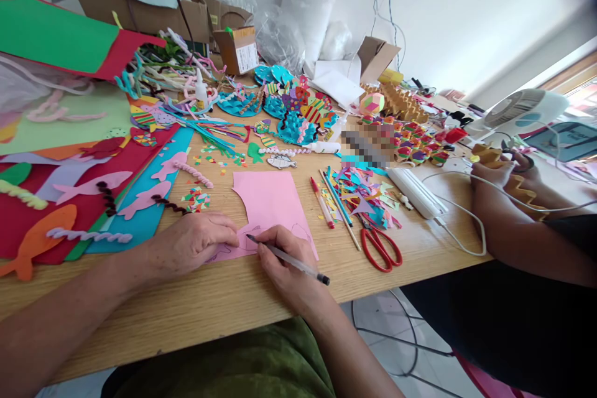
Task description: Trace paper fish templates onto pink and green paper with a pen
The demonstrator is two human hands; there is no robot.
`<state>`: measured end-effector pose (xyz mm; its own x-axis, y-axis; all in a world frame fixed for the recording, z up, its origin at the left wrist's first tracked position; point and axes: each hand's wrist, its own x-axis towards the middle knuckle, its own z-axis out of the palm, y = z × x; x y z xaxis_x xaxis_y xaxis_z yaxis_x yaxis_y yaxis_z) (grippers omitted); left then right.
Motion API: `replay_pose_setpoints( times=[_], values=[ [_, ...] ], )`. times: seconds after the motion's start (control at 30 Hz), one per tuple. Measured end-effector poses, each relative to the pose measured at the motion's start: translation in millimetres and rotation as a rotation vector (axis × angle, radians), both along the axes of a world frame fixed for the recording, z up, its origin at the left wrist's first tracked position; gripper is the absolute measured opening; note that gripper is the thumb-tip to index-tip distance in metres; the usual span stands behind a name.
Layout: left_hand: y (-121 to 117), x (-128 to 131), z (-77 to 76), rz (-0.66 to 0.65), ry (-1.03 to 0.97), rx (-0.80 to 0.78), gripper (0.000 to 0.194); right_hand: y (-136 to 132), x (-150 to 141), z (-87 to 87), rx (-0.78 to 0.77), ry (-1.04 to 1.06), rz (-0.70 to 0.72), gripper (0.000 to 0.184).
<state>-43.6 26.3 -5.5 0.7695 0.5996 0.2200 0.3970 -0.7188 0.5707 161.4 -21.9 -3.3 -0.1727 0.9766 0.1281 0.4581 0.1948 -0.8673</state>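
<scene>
A sheet of pink paper (275,196) with a curved cut on its left side lies at the table's front edge. Dark fish-like outlines are drawn along its lower part. My left hand (193,242) lies on the sheet's lower left, fingers extended and pressing it down. A clear-barrelled pen with a black end (298,265) sits in my right hand (284,261), its tip touching the paper. Right of the sheet are a red pen (321,202), thin sticks, and scissors with red handles (380,249).
Paper fish such as the orange fish (40,242) lie on coloured sheets at left. Paper scraps (361,193), a glue bottle (324,147) and decorated blue plates (240,102) spread behind. A white power strip (417,193) trails a cable. At right, another person's hands (494,171) hold corrugated yellow-brown material.
</scene>
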Motion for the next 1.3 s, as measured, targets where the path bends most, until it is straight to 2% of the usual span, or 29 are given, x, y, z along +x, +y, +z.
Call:
replay_pose_setpoints(
  times=[0.6,0.93,1.3],
  values=[
    [-0.6,1.0,3.6,-0.024,0.028,0.033,0.037,0.4,-1.3,-1.2,0.054,-0.064,0.014,0.013],
    [0.4,-1.7,-2.8,0.008,0.009,0.002,0.036,-2.0,2.2,7.0,-0.004,-0.01,0.056,0.013],
    [-0.1,-0.3,-0.9,0.015,0.006,-0.016,0.035,-2.4,3.6,6.3,-0.011,0.014,0.068,0.014]
  ],
)
